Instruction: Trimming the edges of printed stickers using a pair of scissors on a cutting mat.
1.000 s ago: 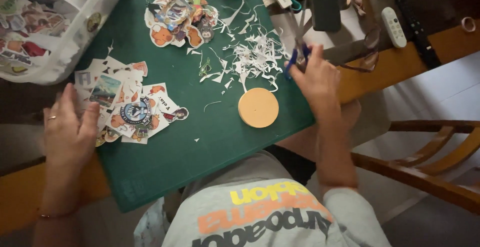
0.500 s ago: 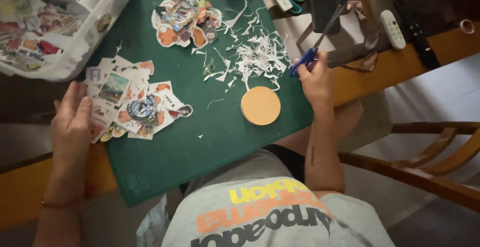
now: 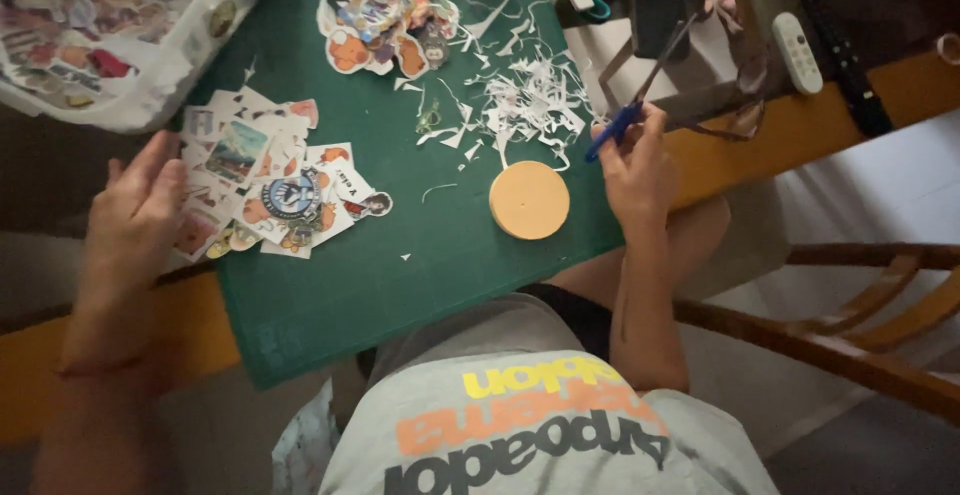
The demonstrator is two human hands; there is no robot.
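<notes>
Right hand (image 3: 640,170) at frame centre-right, fingers clenched round blue-handled scissors (image 3: 640,90), blades up, clear of the cutting mat (image 3: 400,275); left hand (image 3: 140,215) released, flat beside sticker cutouts (image 3: 270,195) for sorting.

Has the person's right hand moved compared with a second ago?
Yes. The right hand, holding blue-handled scissors, has drawn back toward the round tan disc on the green cutting mat, away from the white paper scraps.

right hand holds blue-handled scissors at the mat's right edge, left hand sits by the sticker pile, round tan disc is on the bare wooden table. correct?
One thing is off: the round tan disc lies on the green cutting mat, not on bare wood. The head view shows it near the mat's right edge, just left of the right hand. The rest holds: that hand holds the blue-handled scissors, and the left hand sits by the sticker pile.
</notes>
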